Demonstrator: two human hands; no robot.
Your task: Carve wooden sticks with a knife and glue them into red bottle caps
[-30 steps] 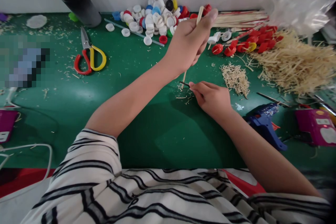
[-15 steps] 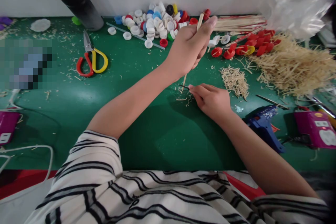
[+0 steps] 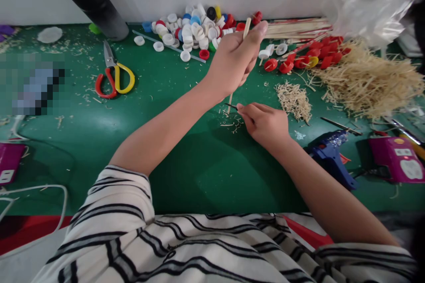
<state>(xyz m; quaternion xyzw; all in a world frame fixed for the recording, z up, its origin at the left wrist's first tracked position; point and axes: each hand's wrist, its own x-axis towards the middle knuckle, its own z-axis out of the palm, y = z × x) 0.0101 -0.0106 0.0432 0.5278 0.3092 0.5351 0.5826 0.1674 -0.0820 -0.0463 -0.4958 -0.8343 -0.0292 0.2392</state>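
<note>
My left hand (image 3: 233,58) is closed around a thin wooden stick (image 3: 247,28), held upright and slightly tilted. The stick's upper end sticks out above the thumb, and its lower end comes down close to the table. My right hand (image 3: 267,123) pinches a small dark blade (image 3: 231,106), whose thin tip lies across the stick's lower part. Most of the blade's grip end is hidden by the fingers. Curled wood shavings (image 3: 236,124) are scattered on the green table (image 3: 206,177) just below the stick's lower end.
Bottle caps (image 3: 195,31) are heaped at the back, near a dark bottle (image 3: 96,4). Scissors (image 3: 114,73) lie left. Right are red caps on sticks (image 3: 287,65), short wood bits (image 3: 294,101), straw-like shavings (image 3: 375,79), a blue glue gun (image 3: 332,154) and a purple socket box (image 3: 396,159).
The view has shifted slightly, so most things appear a little further left. Both hands keep their grips, with the blade still at the stick's lower part.
</note>
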